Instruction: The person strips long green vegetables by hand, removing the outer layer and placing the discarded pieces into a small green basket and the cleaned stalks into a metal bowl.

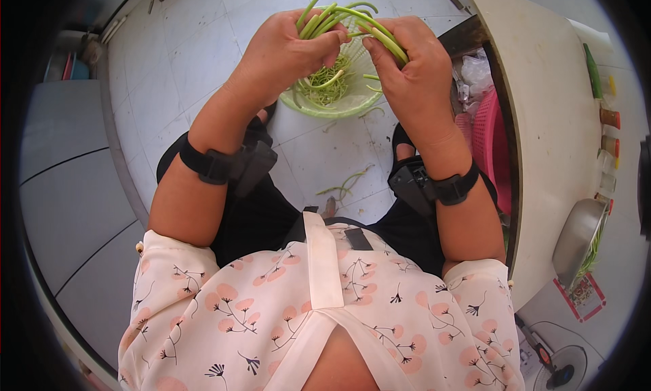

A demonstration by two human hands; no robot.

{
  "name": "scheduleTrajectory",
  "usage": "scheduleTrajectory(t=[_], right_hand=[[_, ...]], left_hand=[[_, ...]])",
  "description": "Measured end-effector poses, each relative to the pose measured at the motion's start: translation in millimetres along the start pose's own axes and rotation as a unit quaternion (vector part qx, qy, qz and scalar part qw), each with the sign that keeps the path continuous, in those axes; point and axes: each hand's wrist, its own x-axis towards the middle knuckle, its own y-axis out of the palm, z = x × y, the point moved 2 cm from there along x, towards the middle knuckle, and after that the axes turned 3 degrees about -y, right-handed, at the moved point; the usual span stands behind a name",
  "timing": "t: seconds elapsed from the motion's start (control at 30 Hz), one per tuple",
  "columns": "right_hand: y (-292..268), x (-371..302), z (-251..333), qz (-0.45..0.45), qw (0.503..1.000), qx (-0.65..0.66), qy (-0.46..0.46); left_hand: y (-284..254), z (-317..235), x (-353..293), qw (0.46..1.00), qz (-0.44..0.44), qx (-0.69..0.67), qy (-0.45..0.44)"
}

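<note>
My left hand [288, 49] is closed round a bundle of long green garlic scapes [322, 25], their stems curving up and over toward the right. Opposite it, my right hand [415, 69] pinches several more scapes [388, 42] between thumb and fingers. The hands are close together, with a small gap between their fingertips. Below them on the floor stands a light green plastic basket [342, 112] holding a heap of thin green stem pieces [322, 93]. My hands and the scapes cover part of its far side.
Green scraps [346, 188] lie on the tiled floor between my feet. At right is a table [542, 106], with a pink basket [491, 147] and plastic bags [477, 72] beneath. Jars [609, 146] and a metal basin [575, 238] stand along its far side. Grey cabinets [68, 140] line the left.
</note>
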Motion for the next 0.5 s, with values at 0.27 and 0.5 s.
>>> scheduleTrajectory(t=[0.27,0.5], right_hand=[[-0.3,-2.7,-5.8,0.034,0.999,0.007,0.004],[-5.6,-1.3,-6.6,0.138,0.989,-0.013,0.054]], left_hand=[[1.8,3.1,-0.4,0.999,0.033,-0.009,-0.007],[2.9,8.1,0.8,0.998,0.054,0.041,-0.009]])
